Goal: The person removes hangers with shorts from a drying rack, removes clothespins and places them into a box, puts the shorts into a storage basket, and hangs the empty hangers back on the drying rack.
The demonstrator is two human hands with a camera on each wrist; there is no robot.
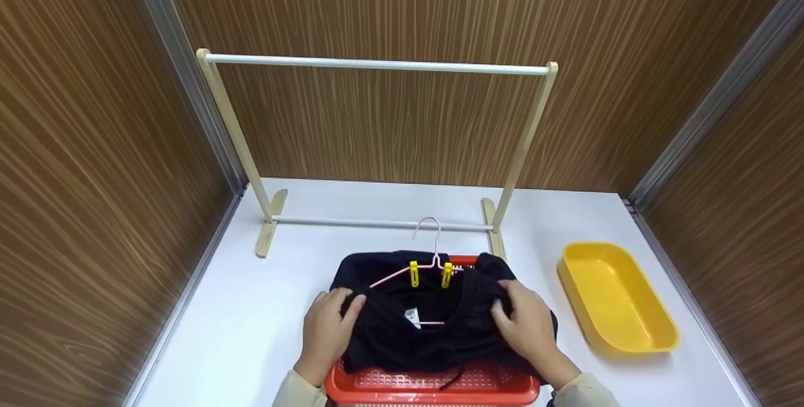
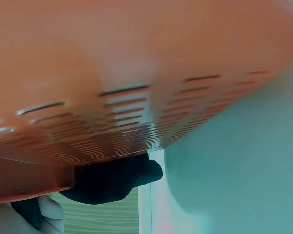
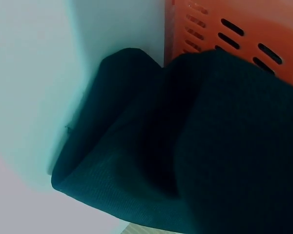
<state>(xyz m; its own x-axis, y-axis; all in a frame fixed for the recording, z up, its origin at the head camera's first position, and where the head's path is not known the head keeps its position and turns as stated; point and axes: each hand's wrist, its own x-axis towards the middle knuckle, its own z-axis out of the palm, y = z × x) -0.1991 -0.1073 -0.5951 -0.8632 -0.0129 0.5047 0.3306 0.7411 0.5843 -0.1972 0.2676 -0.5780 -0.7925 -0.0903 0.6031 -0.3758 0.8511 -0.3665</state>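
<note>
A black garment (image 1: 396,344), probably a shirt with a neck opening and a white label (image 1: 412,316), lies spread over a red perforated basket (image 1: 433,396). Its left side is pinched by my left hand (image 1: 325,330), and its right side is gripped by my right hand (image 1: 529,319). A pink hanger (image 1: 389,279) is partly inside the neck opening, hook upward; the fabric hides its ends. Two yellow clips (image 1: 414,274) sit on the hanger. In the left wrist view, black cloth shows between the fingers (image 2: 51,209). Garment folds (image 3: 132,146) cover much of the right wrist view.
Behind the basket stands a drying rack with a white top bar (image 1: 377,64) and wooden legs (image 1: 521,149). A yellow tray (image 1: 615,300) lies to the right on the white table (image 1: 245,338). Wood-grain panels (image 1: 377,5) enclose the back and sides.
</note>
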